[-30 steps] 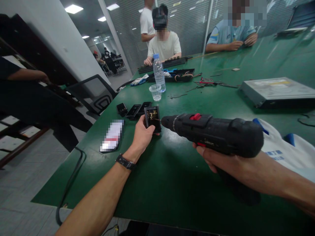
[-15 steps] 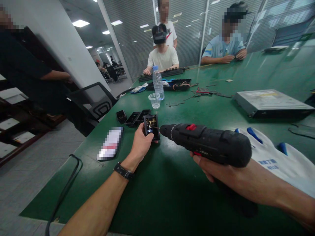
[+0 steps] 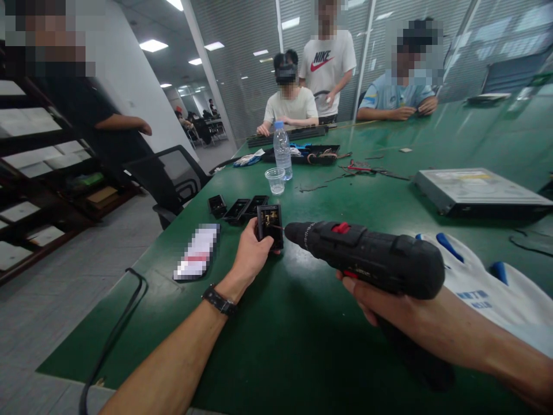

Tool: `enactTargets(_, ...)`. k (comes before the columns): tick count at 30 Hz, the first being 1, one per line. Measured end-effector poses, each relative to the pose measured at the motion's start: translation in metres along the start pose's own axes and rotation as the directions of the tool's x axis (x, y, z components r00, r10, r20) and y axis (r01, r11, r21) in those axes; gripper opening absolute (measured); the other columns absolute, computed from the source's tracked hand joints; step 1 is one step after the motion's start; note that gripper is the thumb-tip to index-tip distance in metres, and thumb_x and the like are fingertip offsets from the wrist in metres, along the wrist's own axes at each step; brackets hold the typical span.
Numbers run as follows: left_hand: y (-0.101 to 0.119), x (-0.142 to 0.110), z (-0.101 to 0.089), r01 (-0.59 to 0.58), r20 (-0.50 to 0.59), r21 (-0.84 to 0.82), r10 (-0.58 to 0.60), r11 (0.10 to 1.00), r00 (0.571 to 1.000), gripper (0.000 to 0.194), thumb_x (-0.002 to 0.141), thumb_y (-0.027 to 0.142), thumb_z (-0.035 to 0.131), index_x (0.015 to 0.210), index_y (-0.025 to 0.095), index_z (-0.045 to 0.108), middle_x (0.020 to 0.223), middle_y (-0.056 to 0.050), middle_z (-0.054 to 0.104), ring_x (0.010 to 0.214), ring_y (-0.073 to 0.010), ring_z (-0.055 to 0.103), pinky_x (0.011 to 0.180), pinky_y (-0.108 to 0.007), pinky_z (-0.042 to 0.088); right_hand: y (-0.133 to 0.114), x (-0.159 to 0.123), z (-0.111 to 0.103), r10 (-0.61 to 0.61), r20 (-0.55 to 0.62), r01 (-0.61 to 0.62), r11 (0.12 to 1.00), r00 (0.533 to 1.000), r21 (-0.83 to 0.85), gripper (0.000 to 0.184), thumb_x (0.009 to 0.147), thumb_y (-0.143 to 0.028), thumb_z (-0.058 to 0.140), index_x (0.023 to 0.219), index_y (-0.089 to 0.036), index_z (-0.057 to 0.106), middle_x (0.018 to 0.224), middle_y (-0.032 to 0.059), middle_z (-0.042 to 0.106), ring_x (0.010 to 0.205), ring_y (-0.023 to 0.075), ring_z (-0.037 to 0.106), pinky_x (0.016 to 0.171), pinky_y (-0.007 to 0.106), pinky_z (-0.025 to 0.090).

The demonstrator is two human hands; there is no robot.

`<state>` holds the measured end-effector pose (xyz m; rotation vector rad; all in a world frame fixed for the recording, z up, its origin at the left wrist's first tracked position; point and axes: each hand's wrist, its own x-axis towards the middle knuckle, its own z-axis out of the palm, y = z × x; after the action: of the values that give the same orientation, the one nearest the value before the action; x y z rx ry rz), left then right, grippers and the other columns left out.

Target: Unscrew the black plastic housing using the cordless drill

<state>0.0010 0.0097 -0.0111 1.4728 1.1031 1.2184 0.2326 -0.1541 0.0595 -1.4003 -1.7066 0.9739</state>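
Observation:
My left hand point(image 3: 253, 248) is closed around a small black box-shaped housing point(image 3: 276, 216), its open face toward me, with brass-coloured metal parts inside. The thumb presses on its lower front. My right hand point(image 3: 371, 302) grips the handle of a black cordless drill point(image 3: 367, 251) with a red switch on top. The drill lies level and points left, its thin bit reaching the right side of the housing; whether the tip sits on a screw I cannot tell. Behind the left hand several similar black housings point(image 3: 237, 211) lie on the table.
On the green table point(image 3: 302, 357) are a phone-like blurred item point(image 3: 197, 252), plastic cup point(image 3: 275, 181), water bottle point(image 3: 282, 151), black tray of wires point(image 3: 317, 154), metal disc drive point(image 3: 479, 187) and white-blue glove point(image 3: 496, 288). A black cable point(image 3: 114, 328) hangs over the left edge. Several people are around the table.
The view has tilted slightly, so everything sits a little lower and further right. Both hands keep their hold on housing and drill. A standing person at the back has moved right.

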Motion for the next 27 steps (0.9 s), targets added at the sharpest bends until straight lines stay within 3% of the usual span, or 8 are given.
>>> enactTargets(4, 0.0016, -0.0005, 0.0006, -0.002, -0.002, -0.013, 0.002, 1.000, 1.000, 0.045, 0.070, 0.008, 0.061, 0.114, 0.016, 0.062, 0.102, -0.007, 0.068, 0.072, -0.0154, 0.064, 0.055, -0.027, 0.060, 0.0059, -0.0027, 0.0014, 0.122, 0.032, -0.122, 0.993, 0.992, -0.006, 0.034, 0.101, -0.051, 0.055, 0.086, -0.023, 0.065, 0.065, 0.0008, 0.063, 0.059, 0.0195, 0.058, 0.050, 0.030, 0.046)
enactTargets(7, 0.0026, -0.0010, 0.0013, -0.006, -0.005, -0.023, 0.006, 1.000, 1.000, 0.044, 0.069, 0.007, 0.061, 0.112, 0.017, 0.063, 0.102, -0.006, 0.067, 0.072, -0.0154, 0.064, 0.054, -0.027, 0.059, 0.0095, -0.0034, 0.0014, 0.164, 0.024, -0.164, 0.986, 0.986, -0.007, 0.039, 0.100, -0.057, 0.056, 0.087, -0.022, 0.066, 0.066, 0.0011, 0.064, 0.059, 0.0191, 0.057, 0.050, 0.030, 0.044)
enactTargets(18, -0.0020, 0.0011, 0.0033, -0.019, -0.006, -0.061, 0.019, 0.998, 1.000, 0.045, 0.069, 0.007, 0.061, 0.113, 0.016, 0.060, 0.101, -0.006, 0.066, 0.072, -0.0169, 0.065, 0.052, -0.028, 0.059, 0.0046, -0.0021, 0.0030, 0.100, 0.019, -0.099, 0.993, 0.995, -0.060, 0.042, 0.101, -0.053, 0.053, 0.074, -0.023, 0.061, 0.061, 0.0020, 0.063, 0.054, 0.0179, 0.054, 0.050, 0.032, 0.042)
enactTargets(27, -0.0019, 0.0013, 0.0024, -0.014, 0.007, -0.072, 0.015, 0.997, 1.000, 0.045, 0.070, 0.007, 0.061, 0.114, 0.016, 0.060, 0.102, -0.007, 0.067, 0.072, -0.0174, 0.066, 0.053, -0.029, 0.060, 0.0019, -0.0026, 0.0024, 0.093, 0.007, -0.092, 0.994, 0.996, -0.060, 0.035, 0.101, -0.049, 0.055, 0.082, -0.021, 0.064, 0.061, 0.0012, 0.063, 0.054, 0.0178, 0.056, 0.049, 0.031, 0.042)
